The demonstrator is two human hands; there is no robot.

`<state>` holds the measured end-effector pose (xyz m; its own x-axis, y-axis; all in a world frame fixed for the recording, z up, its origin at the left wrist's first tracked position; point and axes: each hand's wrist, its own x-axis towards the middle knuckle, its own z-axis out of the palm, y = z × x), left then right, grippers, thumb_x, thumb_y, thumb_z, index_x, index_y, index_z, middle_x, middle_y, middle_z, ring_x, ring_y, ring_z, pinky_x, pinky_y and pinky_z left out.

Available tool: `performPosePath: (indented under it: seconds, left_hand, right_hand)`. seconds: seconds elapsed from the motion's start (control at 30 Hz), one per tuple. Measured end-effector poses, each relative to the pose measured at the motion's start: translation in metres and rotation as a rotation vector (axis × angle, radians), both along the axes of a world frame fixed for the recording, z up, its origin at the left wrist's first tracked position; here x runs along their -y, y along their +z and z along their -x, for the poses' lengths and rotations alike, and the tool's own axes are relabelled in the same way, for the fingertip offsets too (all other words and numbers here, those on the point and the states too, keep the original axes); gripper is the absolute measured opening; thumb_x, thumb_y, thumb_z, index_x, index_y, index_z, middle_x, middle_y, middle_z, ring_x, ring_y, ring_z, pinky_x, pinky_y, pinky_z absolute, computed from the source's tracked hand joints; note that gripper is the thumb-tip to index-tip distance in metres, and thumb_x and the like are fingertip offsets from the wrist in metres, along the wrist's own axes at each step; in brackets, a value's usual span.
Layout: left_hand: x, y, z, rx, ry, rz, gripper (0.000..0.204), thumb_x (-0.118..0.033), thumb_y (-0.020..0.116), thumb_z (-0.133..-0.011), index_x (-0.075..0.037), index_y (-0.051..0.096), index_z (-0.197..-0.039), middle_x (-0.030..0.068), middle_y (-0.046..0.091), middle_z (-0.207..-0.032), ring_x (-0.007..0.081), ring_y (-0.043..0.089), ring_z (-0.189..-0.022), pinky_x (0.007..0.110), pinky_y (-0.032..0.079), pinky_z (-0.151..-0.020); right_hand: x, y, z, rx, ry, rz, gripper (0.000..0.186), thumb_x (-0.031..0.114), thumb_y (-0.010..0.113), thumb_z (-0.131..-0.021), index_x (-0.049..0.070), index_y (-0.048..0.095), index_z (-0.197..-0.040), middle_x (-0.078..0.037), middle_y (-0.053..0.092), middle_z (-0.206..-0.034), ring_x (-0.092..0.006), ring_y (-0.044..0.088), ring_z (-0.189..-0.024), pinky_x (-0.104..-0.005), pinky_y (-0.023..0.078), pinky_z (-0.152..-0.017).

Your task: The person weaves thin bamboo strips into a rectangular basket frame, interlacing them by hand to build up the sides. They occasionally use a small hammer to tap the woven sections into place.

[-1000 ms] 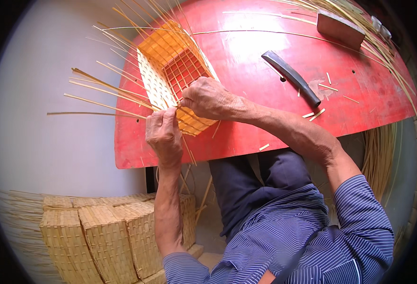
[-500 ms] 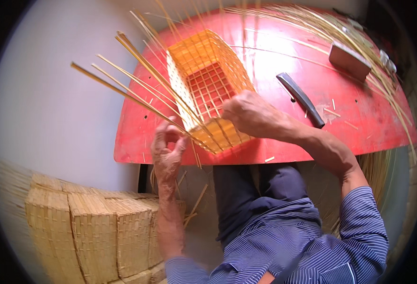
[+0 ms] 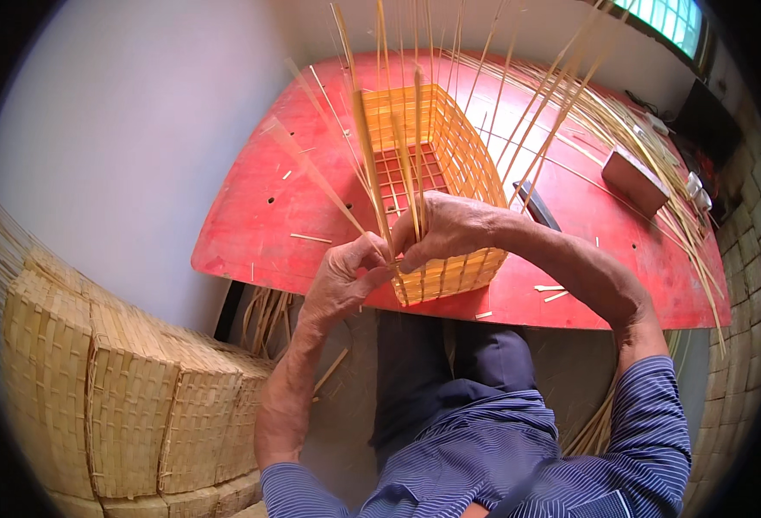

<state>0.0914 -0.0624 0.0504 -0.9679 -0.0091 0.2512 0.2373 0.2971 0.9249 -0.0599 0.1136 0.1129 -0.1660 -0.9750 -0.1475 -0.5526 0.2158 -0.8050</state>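
Observation:
An orange and pale woven basket (image 3: 474, 169) with an open grid bottom and long upright bamboo strips (image 3: 361, 138) sits near the front edge of the red board table (image 3: 251, 224). Both hands meet at its near left corner. My left hand (image 3: 344, 278) pinches strips there from the outside. My right hand (image 3: 441, 224) is curled over the near rim with its fingers on the upright strips and the corner, partly hiding the weave. A dark curved tool (image 3: 540, 209) lies just right of the basket, partly behind strips and my right arm.
A brown block (image 3: 635, 177) and a long bundle of strips (image 3: 674, 186) lie along the table's right. Small white objects (image 3: 698, 190) and cut scraps lie there too. Stacked woven baskets (image 3: 130, 388) stand at lower left, beside the pale wall (image 3: 117, 138). A window (image 3: 665, 26) shows at top right.
The basket has turned more upright, its strips now pointing away from me. Both hands have come together at its near left corner. The view has shifted, bringing the window in.

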Motion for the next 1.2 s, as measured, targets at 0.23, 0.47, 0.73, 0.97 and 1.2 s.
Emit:
performPosePath:
  seconds: [0.23,0.47,0.73,0.97,1.2]
  left_hand:
    - [-0.003,-0.020,-0.005,-0.213,0.086,0.053,0.019,-0.001,0.076,-0.086,-0.003,0.063,-0.099,0.0016,0.066,-0.086,0.0102,0.063,-0.079,0.027,0.052,-0.075]
    - [-0.004,-0.037,-0.005,-0.263,0.176,0.059,0.027,0.003,0.078,-0.081,-0.004,0.062,-0.101,0.0046,0.067,-0.087,0.0110,0.063,-0.076,0.028,0.052,-0.072]
    - [-0.005,-0.045,-0.004,-0.338,0.159,0.099,0.032,0.000,0.081,-0.081,-0.004,0.060,-0.105,0.0055,0.069,-0.090,0.0130,0.064,-0.076,0.028,0.052,-0.071]
    - [0.006,-0.044,-0.001,-0.201,0.054,0.143,0.035,-0.002,0.079,-0.086,-0.005,0.058,-0.114,0.0027,0.061,-0.105,0.0122,0.059,-0.089,0.029,0.051,-0.083]
    - [0.005,-0.033,-0.003,-0.219,0.096,0.242,0.029,0.000,0.077,-0.083,-0.003,0.060,-0.106,0.0061,0.067,-0.083,0.0144,0.064,-0.074,0.030,0.052,-0.073]
  right_hand:
    - [0.007,-0.006,-0.011,-0.079,0.020,0.051,0.020,0.022,0.078,-0.081,0.004,0.077,-0.090,-0.005,0.064,-0.065,-0.0109,0.058,-0.061,-0.0325,0.045,-0.056]
    - [0.017,-0.019,-0.008,-0.142,0.055,0.073,0.021,0.013,0.070,-0.083,0.000,0.075,-0.098,-0.015,0.071,-0.081,-0.0225,0.069,-0.077,-0.0373,0.053,-0.072]
    - [0.018,-0.024,-0.004,0.123,-0.091,-0.147,0.021,0.018,0.069,-0.080,0.002,0.075,-0.092,-0.006,0.069,-0.076,-0.0144,0.065,-0.072,-0.0325,0.050,-0.064]
    - [0.006,-0.025,-0.013,0.392,-0.304,-0.139,0.023,0.022,0.071,-0.081,0.000,0.073,-0.087,-0.006,0.068,-0.073,-0.0140,0.064,-0.067,-0.0327,0.049,-0.061]
    - [-0.014,-0.002,-0.008,-0.096,-0.240,-0.159,0.033,0.030,0.073,-0.078,-0.003,0.072,-0.079,-0.010,0.064,-0.066,-0.0196,0.061,-0.062,-0.0367,0.047,-0.056]
